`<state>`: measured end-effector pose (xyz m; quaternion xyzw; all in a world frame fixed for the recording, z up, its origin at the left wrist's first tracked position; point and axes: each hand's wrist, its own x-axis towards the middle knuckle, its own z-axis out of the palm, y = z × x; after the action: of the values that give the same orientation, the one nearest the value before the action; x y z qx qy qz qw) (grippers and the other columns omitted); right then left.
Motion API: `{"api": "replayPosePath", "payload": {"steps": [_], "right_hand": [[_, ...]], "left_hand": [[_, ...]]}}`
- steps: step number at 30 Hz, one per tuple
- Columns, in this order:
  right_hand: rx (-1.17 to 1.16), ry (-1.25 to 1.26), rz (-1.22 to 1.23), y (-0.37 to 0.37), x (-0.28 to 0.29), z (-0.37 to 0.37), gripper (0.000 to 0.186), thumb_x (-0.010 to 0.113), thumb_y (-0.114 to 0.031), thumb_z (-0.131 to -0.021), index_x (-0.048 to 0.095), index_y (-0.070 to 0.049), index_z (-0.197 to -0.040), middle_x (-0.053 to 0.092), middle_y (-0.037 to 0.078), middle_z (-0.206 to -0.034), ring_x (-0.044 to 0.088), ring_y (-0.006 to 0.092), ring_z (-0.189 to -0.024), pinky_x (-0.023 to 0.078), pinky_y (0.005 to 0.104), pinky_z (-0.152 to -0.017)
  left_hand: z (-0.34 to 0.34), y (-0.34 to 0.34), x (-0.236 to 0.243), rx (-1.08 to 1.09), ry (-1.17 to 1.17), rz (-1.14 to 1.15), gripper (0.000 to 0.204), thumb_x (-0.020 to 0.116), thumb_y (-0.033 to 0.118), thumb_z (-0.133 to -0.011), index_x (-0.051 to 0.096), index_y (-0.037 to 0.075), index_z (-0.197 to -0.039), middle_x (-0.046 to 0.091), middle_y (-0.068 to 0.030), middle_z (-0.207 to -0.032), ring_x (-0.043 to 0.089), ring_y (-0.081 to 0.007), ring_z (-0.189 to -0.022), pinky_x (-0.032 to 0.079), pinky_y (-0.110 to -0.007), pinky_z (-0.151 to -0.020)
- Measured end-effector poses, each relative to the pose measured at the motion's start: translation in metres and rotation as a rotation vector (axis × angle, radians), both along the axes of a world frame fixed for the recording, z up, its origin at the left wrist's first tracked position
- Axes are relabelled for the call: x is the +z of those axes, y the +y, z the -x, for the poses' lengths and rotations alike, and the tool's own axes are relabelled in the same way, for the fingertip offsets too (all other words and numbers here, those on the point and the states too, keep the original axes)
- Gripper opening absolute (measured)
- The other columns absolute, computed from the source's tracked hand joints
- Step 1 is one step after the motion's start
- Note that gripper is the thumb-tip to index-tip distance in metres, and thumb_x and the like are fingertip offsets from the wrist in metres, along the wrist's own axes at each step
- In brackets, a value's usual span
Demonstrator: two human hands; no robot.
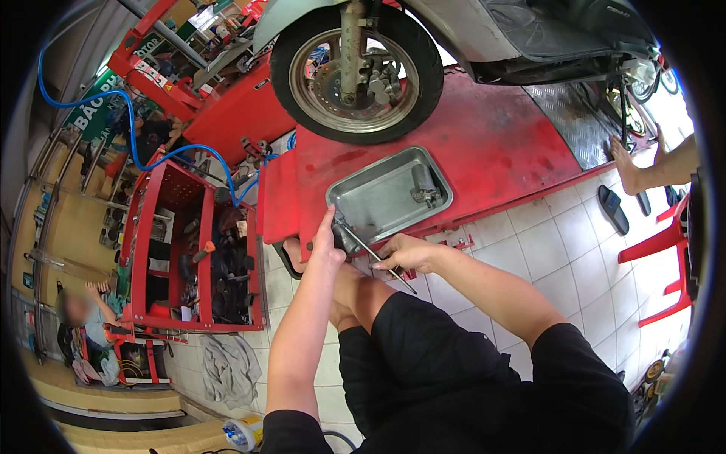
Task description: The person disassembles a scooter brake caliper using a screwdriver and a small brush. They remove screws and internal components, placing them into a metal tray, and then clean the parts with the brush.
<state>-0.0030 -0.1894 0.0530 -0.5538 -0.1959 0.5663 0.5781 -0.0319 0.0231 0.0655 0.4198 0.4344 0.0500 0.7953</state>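
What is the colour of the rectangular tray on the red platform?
The rectangular tray is silver-grey, like bare metal; it shows best in the head view.

Bright light whitens the right side and floor tiles (560, 257); straight edges bow toward black corners.

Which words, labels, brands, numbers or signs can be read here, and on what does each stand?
Lettering is located here, not copied out.
Green sign at left: large white letters, readable.
Green panel beyond the red frame: white letters, partly hidden.
Scooter: small pale mark, too blurred to read.
Pale labels on the red frame: too small to read.
Metal tray and rod: none visible.
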Motion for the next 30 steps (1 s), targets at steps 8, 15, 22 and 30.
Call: {"api": "replayPosePath", "payload": {"steps": [8, 15, 22, 30], "right_hand": [[0.087, 0.117, -0.124, -0.008, 0.008, 0.0, 0.045, 0.069, -0.004, -0.085, 0.054, 0.01, -0.125, 0.07, 0.015, -0.098, 0.07, 0.0204, -0.088, 0.056, 0.0319, -0.07], [0.035, -0.171, 0.049, -0.005, 0.008, -0.001, 0.032, 0.076, -0.007, -0.081, 0.063, 0.011, -0.104, 0.068, 0.013, -0.089, 0.067, 0.0173, -0.075, 0.054, 0.028, -0.063], [0.036, 0.196, -0.181, -0.002, -0.006, 0.0, 0.043, 0.078, -0.01, -0.079, 0.062, 0.01, -0.114, 0.07, 0.013, -0.088, 0.068, 0.0167, -0.075, 0.053, 0.0314, -0.058], [-0.024, -0.129, -0.048, -0.004, 0.012, 0.003, 0.036, 0.081, -0.014, -0.078, 0.067, 0.011, -0.1, 0.066, 0.008, -0.074, 0.058, 0.0117, -0.06, 0.045, 0.0256, -0.054]], "left_hand": [[-0.001, 0.001, -0.006, 0.0, -0.008, 0.014, 0.038, 0.079, 0.042, -0.078, 0.066, 0.009, -0.093, 0.067, -0.0085, -0.081, 0.063, -0.0263, -0.068, 0.054, -0.049, -0.067], [0.002, -0.003, 0.004, -0.002, 0.057, -0.037, 0.033, 0.073, 0.045, -0.082, 0.068, 0.013, -0.089, 0.066, -0.0061, -0.081, 0.062, -0.0253, -0.072, 0.053, -0.044, -0.071], [0.0, -0.006, 0.006, 0.009, 0.046, -0.017, 0.029, 0.072, 0.044, -0.084, 0.068, 0.016, -0.089, 0.067, -0.0054, -0.082, 0.061, -0.0244, -0.074, 0.053, -0.044, -0.072], [-0.002, -0.008, 0.01, 0.056, 0.075, -0.053, 0.028, 0.074, 0.042, -0.084, 0.069, 0.016, -0.091, 0.068, -0.0058, -0.083, 0.062, -0.026, -0.072, 0.053, -0.046, -0.073]]}}
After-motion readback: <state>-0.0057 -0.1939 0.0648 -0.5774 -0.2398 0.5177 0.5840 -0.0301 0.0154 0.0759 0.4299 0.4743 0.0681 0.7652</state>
